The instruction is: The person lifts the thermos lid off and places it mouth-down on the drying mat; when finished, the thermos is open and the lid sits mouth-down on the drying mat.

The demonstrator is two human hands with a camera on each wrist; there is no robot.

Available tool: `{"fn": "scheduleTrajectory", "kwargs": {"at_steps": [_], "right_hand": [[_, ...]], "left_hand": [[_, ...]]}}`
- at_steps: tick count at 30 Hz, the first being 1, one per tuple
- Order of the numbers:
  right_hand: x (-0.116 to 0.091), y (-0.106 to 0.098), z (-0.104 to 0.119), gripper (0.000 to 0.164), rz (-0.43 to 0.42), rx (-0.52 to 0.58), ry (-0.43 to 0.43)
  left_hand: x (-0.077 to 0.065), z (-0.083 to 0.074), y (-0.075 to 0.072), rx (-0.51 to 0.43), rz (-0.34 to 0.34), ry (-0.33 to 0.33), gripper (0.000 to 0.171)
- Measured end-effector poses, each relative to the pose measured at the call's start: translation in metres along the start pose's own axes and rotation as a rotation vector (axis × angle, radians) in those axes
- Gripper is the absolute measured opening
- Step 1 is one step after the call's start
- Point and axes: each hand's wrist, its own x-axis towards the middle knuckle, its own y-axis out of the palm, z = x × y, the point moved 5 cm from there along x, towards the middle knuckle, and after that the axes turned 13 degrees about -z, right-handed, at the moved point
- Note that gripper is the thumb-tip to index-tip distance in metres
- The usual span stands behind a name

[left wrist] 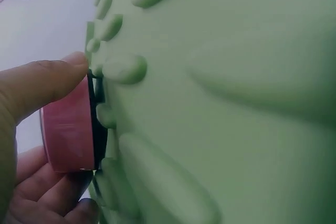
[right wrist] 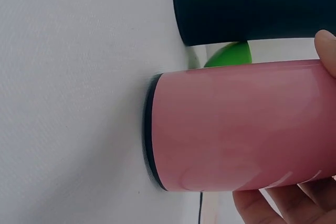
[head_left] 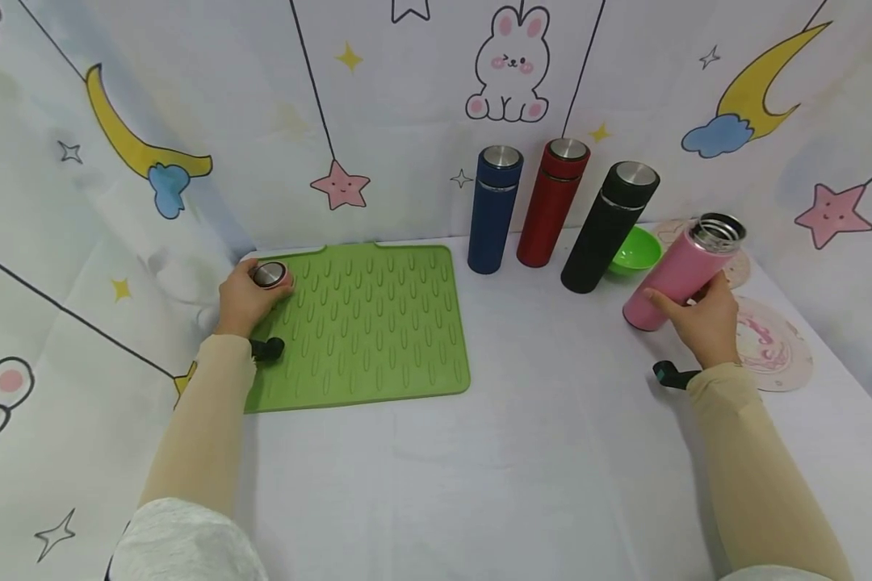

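Note:
At the far left corner of the green ridged mat, my left hand pinches a pink lid with a steel top. In the left wrist view the lid sits right at the mat's ridges, thumb on one side and fingers on the other. My right hand grips a pink thermos bottle around its body. Its mouth is uncovered, showing a steel threaded neck. The right wrist view has the bottle's dark base at the white tabletop.
Blue, red and black thermos bottles, all lidded, stand at the back. A green bowl is behind the black one. Round pink-patterned mats lie at right. A printed cloth backdrop rises behind the table.

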Motion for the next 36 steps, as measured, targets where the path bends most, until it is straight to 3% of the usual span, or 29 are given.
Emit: {"fn": "scheduleTrajectory", "kwargs": {"at_steps": [6, 14, 18, 23, 27, 31, 36], "right_hand": [[-0.003, 0.001, -0.006, 0.101, 0.038, -0.016, 0.015], [-0.016, -0.007, -0.014, 0.101, -0.024, 0.033, 0.074], [-0.030, -0.016, -0.015, 0.099, -0.032, 0.020, 0.092], [-0.058, -0.025, -0.019, 0.091, -0.046, -0.015, 0.072], [-0.086, -0.027, -0.015, 0.072, -0.104, -0.040, -0.029], [-0.113, -0.022, 0.002, 0.057, -0.140, -0.015, -0.219], [-0.142, -0.005, 0.028, 0.068, -0.076, 0.029, -0.452]], "left_hand": [[-0.009, -0.003, -0.007, -0.070, -0.021, -0.003, 0.099], [-0.027, -0.018, -0.024, -0.099, -0.066, 0.025, 0.101], [-0.046, -0.030, -0.032, -0.116, -0.062, 0.083, 0.101], [-0.082, -0.049, -0.035, -0.092, -0.064, 0.196, 0.101], [-0.112, -0.062, -0.031, -0.101, -0.051, 0.281, 0.099], [-0.140, -0.074, -0.028, -0.133, -0.030, 0.301, 0.101], [-0.170, -0.091, -0.022, -0.178, -0.003, 0.293, 0.103]]}}
